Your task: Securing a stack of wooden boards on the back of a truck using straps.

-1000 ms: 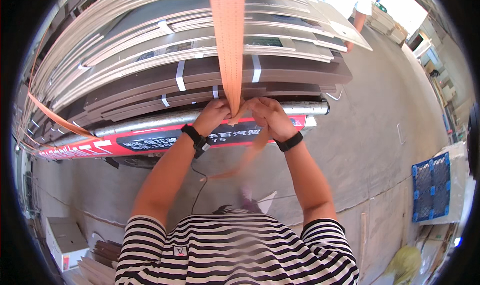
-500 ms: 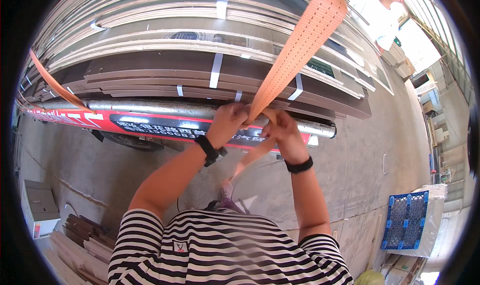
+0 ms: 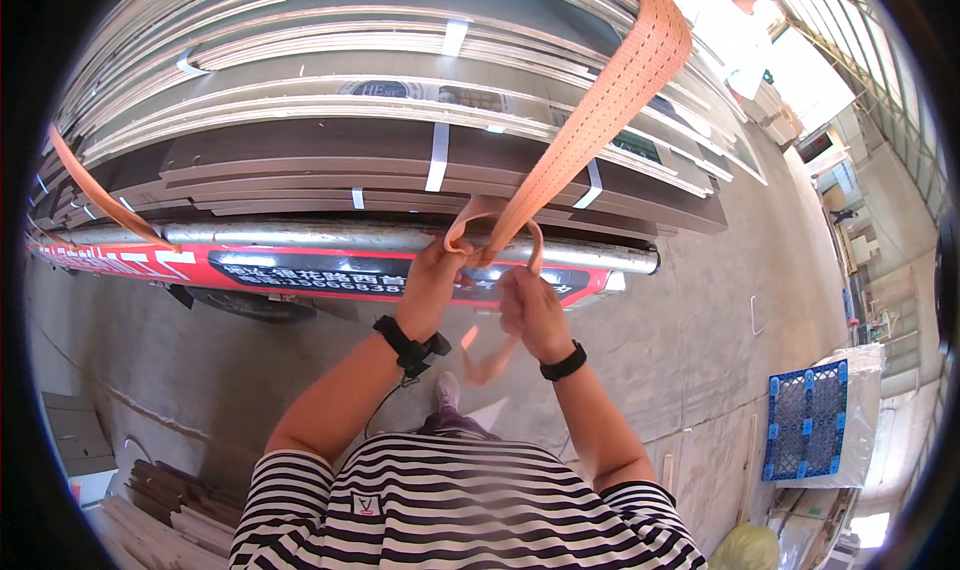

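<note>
An orange webbing strap (image 3: 590, 120) comes down over the stacked boards (image 3: 330, 160) to a round metal rail (image 3: 330, 235) on the truck bed's side. At the rail it is looped into a loose knot. My left hand (image 3: 432, 282) pinches the strap's loop just left of the knot. My right hand (image 3: 535, 310) is closed around the strap on the other side, a little lower. From under it the loose tail hangs down, blurred by motion. Both hands wear black wristbands.
Left along the rail runs a second orange strap (image 3: 100, 185). Below it are a red side panel (image 3: 200, 268) and a wheel (image 3: 250, 305). A person in white (image 3: 735, 20) stands at the far right. A blue pallet (image 3: 806, 420) leans at right; dark planks (image 3: 180, 500) lie lower left.
My right hand has pulled down and left with the strap, and my left hand has dropped slightly. The loops at the rail now show more openly, and the tail has swung.
</note>
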{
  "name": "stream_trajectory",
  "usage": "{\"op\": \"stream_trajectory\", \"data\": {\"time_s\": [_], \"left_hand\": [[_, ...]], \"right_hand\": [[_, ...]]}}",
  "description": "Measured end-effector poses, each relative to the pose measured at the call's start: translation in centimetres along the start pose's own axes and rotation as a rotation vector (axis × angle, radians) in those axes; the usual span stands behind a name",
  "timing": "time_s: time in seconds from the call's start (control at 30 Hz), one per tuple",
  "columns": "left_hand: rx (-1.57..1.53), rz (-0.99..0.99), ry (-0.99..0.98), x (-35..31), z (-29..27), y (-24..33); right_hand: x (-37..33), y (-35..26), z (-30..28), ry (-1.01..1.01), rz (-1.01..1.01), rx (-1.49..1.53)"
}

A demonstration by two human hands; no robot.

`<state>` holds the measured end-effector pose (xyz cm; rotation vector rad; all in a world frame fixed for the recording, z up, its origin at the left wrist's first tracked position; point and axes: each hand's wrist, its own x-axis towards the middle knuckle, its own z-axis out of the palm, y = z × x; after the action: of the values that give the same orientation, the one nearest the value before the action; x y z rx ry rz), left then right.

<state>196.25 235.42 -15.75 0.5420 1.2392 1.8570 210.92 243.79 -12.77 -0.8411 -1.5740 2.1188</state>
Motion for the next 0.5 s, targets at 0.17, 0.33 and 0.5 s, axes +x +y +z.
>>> {"op": "stream_trajectory", "data": {"time_s": [0.17,0.33,0.5], "left_hand": [[-0.01,-0.006,-0.016,-0.2,-1.0,-2.4],[-0.199,0.043,-0.115,-1.3,-1.4,-5.0],[-0.392,-0.119,-0.077,-2.4,1.2,-2.7]], "right_hand": [[1.6,1.9,1.3,0.01,-0.067,-0.022],[2.5,2.2,2.1,0.056,-0.129,-0.07],[3.4,2.3,2.1,0.227,-0.228,-0.362]]}}
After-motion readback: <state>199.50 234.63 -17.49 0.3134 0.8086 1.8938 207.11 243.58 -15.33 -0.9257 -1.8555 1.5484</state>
